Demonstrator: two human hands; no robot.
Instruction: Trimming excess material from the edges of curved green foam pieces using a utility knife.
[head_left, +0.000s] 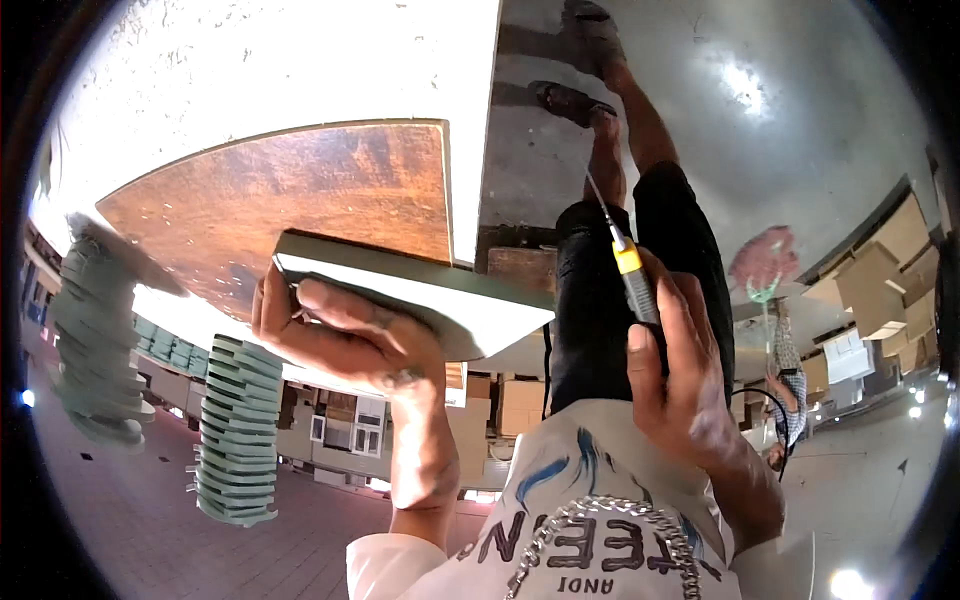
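Note:
My left hand is closed around the near edge of a flat, pale board with a dark long edge. That board is held tilted above the near edge of a brown wooden panel with a curved side. In my right hand is a slim tool with a yellow and grey handle. Its thin metal shaft points up and away, over my legs, apart from the board. The shaft's tip is too fine to make out.
A white, speckled tabletop lies under the wooden panel. Tall stacks of green curved pieces stand at the left. At the right are cardboard boxes and another person near a reddish broom-like thing.

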